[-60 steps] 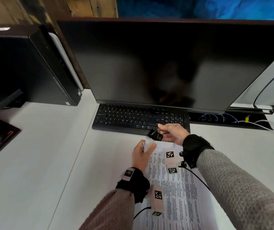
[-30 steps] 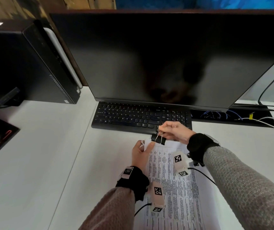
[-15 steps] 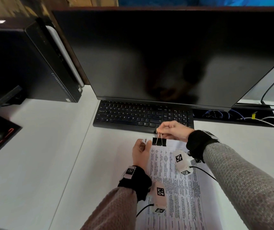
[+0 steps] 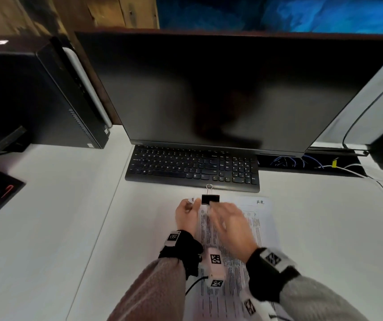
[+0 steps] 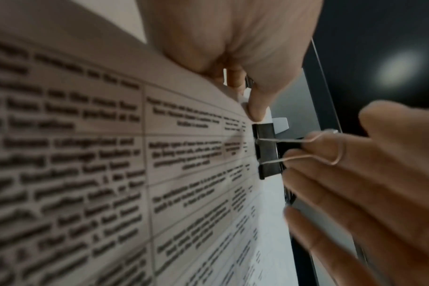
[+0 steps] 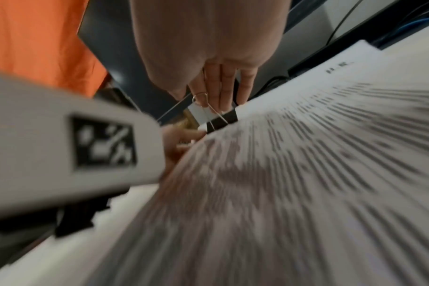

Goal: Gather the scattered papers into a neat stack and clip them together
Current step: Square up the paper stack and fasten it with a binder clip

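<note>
With the binder clip (image 4: pixel 210 199) biting the papers (image 4: pixel 259 224) at twelve o'clock, the left hand (image 4: pixel 186 216) should pinch that corner firmly while the flat, empty right hand (image 4: pixel 231 224) folds the wire handle down.

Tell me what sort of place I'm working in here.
Most likely an office desk: a dark monitor over a black keyboard, a PC tower at the left, and printed papers on the white desk.

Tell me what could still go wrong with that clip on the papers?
The clip bites only the top edge of the papers, near the left corner, so the far side might fan out. The left hand pinches that corner; letting go could shift loose sheets. The right hand is blurred beside the clip and may nudge it.
</note>
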The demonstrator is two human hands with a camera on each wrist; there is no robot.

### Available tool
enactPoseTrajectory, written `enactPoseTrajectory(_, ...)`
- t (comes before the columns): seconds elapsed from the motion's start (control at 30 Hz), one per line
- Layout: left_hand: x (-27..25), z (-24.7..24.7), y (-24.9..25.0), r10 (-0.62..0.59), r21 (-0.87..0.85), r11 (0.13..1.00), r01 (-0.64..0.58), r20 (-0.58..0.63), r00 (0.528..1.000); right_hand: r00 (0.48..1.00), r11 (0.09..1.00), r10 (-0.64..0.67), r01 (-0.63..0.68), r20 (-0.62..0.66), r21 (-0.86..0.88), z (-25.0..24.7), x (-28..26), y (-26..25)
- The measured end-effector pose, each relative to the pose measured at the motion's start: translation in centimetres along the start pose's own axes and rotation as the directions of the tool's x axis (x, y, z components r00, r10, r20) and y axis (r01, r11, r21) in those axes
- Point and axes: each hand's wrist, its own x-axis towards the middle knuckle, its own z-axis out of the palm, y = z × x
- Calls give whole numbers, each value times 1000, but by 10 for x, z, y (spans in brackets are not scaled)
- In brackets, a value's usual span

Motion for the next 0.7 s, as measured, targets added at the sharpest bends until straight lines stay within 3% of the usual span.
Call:
enactPoseTrajectory(0.1, -5, -1, 4, -17, -73, 997, 16, -9, 1000, 983, 974, -169, 178, 77, -138, 7, -34, 9)
enactPoseTrajectory(0.13, -7, -2, 6, -12, -87, 996, 13, 3, 1000, 982, 972, -173, 182, 72, -149, 5, -34, 11)
enactPoseTrajectory(0.27, -20, -9, 19, 94, -116, 990, -79, 132, 987, 996, 986, -81, 75, -36, -148, -17, 2, 5)
enactPoseTrajectory(0.37, -29, -12, 30, 183, -39, 983, -179, 212, 960, 990, 971, -89, 111, 109, -213, -27, 29, -1)
enactPoseTrajectory(0.5, -41, -10, 38, 252, -23, 967, -253, 230, 940, 999, 993, -14, 17, 31, -117, -37, 48, -16)
enactPoseTrajectory(0.6, -47, -10, 40, 303, -55, 953, -298, 223, 927, 988, 984, 62, -36, 141, -175, -46, 54, -31)
enactPoseTrajectory(0.7, -50, -12, 41, 301, -69, 954, -293, 231, 925, 965, 991, 131, -118, 229, -68, -54, 59, -38)
